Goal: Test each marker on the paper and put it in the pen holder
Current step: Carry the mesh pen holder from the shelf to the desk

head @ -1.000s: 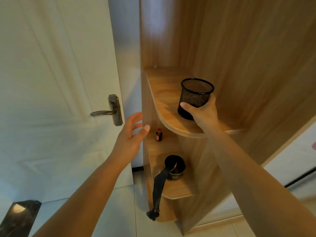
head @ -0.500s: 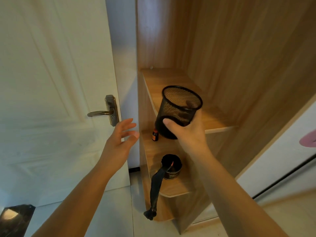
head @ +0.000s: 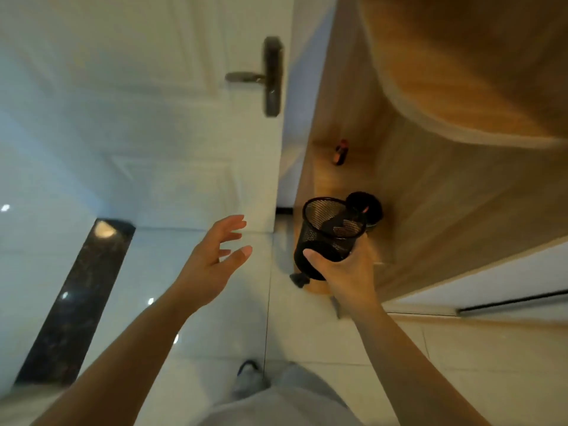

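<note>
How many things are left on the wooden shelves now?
2 visible: a small dark bottle at the back of the lower shelf, and a round black container nearer its front, partly behind the mesh pen holder in the right hand. More may be hidden.

One head-worn wide-angle view looks steeply down from above, close over both forearms, facing the white door point(head: 138, 103) and wooden shelf unit point(head: 430, 195) beyond.
</note>
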Motion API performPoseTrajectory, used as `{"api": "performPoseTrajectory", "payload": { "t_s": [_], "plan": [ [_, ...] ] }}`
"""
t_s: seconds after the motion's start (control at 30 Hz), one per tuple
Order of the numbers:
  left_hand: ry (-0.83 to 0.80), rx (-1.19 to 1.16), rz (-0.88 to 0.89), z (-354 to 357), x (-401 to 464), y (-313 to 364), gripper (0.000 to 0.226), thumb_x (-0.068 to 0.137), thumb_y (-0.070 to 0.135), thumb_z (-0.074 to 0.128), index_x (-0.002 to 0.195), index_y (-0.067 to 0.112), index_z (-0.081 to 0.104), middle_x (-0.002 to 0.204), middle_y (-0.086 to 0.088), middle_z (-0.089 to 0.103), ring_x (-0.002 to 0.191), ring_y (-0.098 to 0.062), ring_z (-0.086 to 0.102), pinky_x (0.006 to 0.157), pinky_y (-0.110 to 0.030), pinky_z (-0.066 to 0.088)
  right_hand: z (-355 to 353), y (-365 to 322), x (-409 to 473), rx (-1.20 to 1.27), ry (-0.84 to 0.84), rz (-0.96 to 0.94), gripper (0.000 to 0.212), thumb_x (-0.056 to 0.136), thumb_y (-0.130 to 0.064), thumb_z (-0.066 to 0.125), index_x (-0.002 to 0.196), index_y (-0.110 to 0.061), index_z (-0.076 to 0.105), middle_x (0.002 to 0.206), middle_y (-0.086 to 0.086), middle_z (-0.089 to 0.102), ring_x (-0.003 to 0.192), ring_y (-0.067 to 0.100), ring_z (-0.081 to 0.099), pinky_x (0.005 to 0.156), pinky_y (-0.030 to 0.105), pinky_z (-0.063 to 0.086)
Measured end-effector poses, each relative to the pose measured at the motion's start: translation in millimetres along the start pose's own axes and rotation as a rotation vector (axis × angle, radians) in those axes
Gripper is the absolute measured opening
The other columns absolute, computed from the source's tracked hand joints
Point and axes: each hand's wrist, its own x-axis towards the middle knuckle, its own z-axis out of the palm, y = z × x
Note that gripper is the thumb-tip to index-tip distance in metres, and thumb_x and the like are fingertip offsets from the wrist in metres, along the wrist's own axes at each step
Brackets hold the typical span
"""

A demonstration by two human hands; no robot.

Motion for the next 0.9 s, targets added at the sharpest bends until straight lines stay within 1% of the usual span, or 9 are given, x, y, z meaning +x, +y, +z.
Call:
{"api": "performPoseTrajectory", "payload": {
  "t_s": [0.07,0.17,0.33,0.4,0.47,0.57,0.67,0.8,0.9],
  "plan": [
    [0.040,0.014,-0.061,-2.8,-23.1,-26.1,0.053,0.073,0.048,0.048,0.123,0.035,0.039,0.129,0.011,0.046,0.116,-0.007,0.048,0.095,-0.030,0.043,16.8,25.3,-8.3,-0.051,-0.107,0.039,0.074,0.052,-0.034,0.083,0.115,-0.025,0.046,0.113,-0.002,0.059,0.106,0.015,0.057,0.091,0.036,0.049],
    [0.166,-0.005,-0.189,1.5,-62.9,-57.2,0.055,0.075,0.048,0.050,0.126,0.033,0.040,0.131,0.010,0.048,0.115,-0.008,0.049,0.095,-0.031,0.043,38.5,55.8,-20.6,-0.134,-0.343,0.089,0.085,0.047,-0.043,0.078,0.122,-0.021,0.044,0.118,-0.001,0.057,0.110,0.017,0.054,0.096,0.040,0.046],
    [0.425,-0.076,-0.371,32.5,-145.7,-92.2,0.043,0.084,0.032,0.058,0.124,0.036,0.041,0.124,0.016,0.051,0.111,-0.003,0.051,0.093,-0.028,0.044,53.9,85.5,-38.8,-0.310,-0.713,0.078,0.076,0.053,-0.035,0.082,0.116,-0.030,0.041,0.108,-0.016,0.052,0.106,0.010,0.052,0.080,0.010,0.039],
    [0.560,-0.128,-0.461,53.1,-186.4,-100.7,0.044,0.084,0.030,0.060,0.124,0.036,0.042,0.123,0.016,0.051,0.110,-0.001,0.051,0.089,-0.024,0.043,57.3,89.3,-49.8,-0.445,-0.843,-0.054,0.080,0.050,-0.039,0.082,0.119,-0.023,0.043,0.106,-0.011,0.052,0.100,0.007,0.051,0.070,-0.001,0.036],
    [0.715,-0.208,-0.552,75.9,-230.0,-106.9,0.044,0.084,0.028,0.060,0.123,0.037,0.042,0.121,0.016,0.053,0.109,0.000,0.051,0.087,-0.023,0.043,63.9,89.5,-70.3,-0.568,-1.011,-0.211,0.085,0.047,-0.044,0.080,0.120,-0.020,0.043,0.104,-0.010,0.049,0.094,0.005,0.046,0.065,-0.005,0.033],
    [0.918,-0.314,-0.678,110.4,-295.4,-111.6,0.041,0.085,0.025,0.060,0.121,0.037,0.043,0.121,0.014,0.053,0.107,-0.001,0.053,0.084,-0.021,0.044,77.8,90.6,-113.8,-0.661,-1.292,-0.271,0.085,0.047,-0.049,0.077,0.120,-0.026,0.040,0.106,-0.012,0.049,0.095,0.005,0.047,0.062,0.004,0.036],
    [1.158,-0.421,-0.775,144.1,-360.8,-110.6,0.040,0.087,0.024,0.057,0.122,0.036,0.043,0.119,0.016,0.054,0.103,0.003,0.054,0.076,-0.013,0.041,92.8,95.5,-166.7,-0.755,-1.507,-0.313,0.080,0.052,-0.044,0.080,0.119,-0.028,0.039,0.108,-0.014,0.049,0.096,0.005,0.047,0.068,0.011,0.035],
    [1.484,-0.553,-0.877,194.9,-448.2,-103.0,0.038,0.088,0.024,0.056,0.121,0.036,0.043,0.115,0.021,0.054,0.098,0.008,0.054,0.064,-0.003,0.042,108.0,106.9,-251.5,-0.847,-1.759,-0.469,0.079,0.053,-0.042,0.081,0.119,-0.024,0.041,0.108,-0.012,0.051,0.097,0.007,0.048,0.070,0.013,0.036],
    [1.676,-0.612,-0.937,238.2,-513.2,-95.3,0.038,0.088,0.028,0.056,0.123,0.037,0.042,0.114,0.023,0.054,0.096,0.015,0.052,0.066,-0.004,0.042,112.1,117.6,-326.0,-0.906,-1.927,-0.534,0.079,0.053,-0.044,0.081,0.119,-0.024,0.042,0.107,-0.012,0.051,0.096,0.008,0.050,0.074,0.018,0.039]
  ]
}}
